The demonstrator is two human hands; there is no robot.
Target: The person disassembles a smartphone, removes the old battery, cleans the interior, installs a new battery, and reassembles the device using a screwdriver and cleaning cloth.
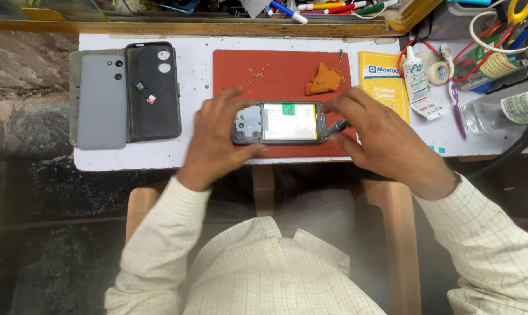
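Note:
An opened phone (280, 123) lies back-up on a red mat (281, 70), its battery and boards exposed. My left hand (217, 135) grips the phone's left end, thumb under its near edge. My right hand (376, 140) rests at the phone's right end and holds a thin grey tool (336, 126), its tip touching the phone's right edge. Small screws (258, 73) lie scattered on the mat's far left part.
A grey phone back cover (101, 100) and a black case (153, 90) with a small card tray on it lie at the left. An orange cloth (325, 80), a yellow packet (384, 79), a glue tube (414, 73), tape roll, purple brush and clear bottle (503, 109) sit at the right.

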